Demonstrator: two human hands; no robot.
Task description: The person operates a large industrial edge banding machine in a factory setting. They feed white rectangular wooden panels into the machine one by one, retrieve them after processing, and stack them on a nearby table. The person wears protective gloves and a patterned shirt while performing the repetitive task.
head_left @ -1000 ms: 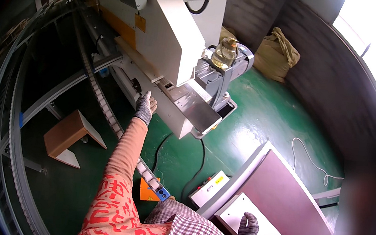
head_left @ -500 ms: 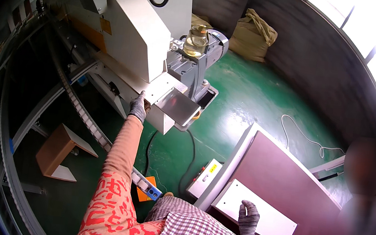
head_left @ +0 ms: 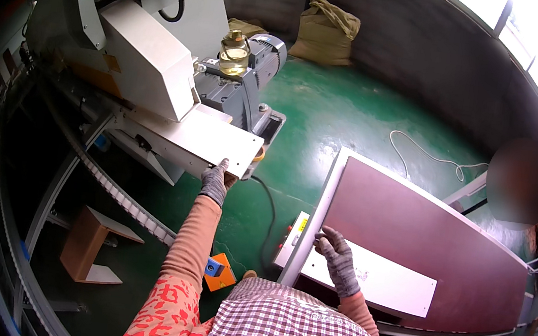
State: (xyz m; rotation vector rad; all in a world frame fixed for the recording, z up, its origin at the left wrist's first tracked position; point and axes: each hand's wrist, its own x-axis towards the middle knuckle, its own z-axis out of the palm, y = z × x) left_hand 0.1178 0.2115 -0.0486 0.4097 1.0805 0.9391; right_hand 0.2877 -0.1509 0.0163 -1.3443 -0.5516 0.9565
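Note:
My gloved left hand [head_left: 215, 183] grips the near corner of a white panel [head_left: 212, 137], thumb on top and fingers underneath. The panel, with small holes near its end, juts out from below the white housing of a grey machine [head_left: 151, 54]. Above the left part of another white panel [head_left: 397, 280], which lies on a reddish-brown tabletop [head_left: 398, 219], hovers my gloved right hand [head_left: 338, 262]. Its fingers are loosely bent, a little apart from the thumb, with nothing visible in them.
A motor [head_left: 266, 59] and a jar of yellowish liquid [head_left: 234, 55] sit behind the panel. A curved roller track [head_left: 116, 192] runs at left, beside a brown-and-white board piece [head_left: 85, 246] on the floor. A black cable [head_left: 270, 209] crosses the green floor. A blurred person [head_left: 522, 181] stands at right.
The white panel now sticks farther out of the machine, and my left hand has come along with its end. My right hand has risen leftward toward the table's edge. The view has shifted.

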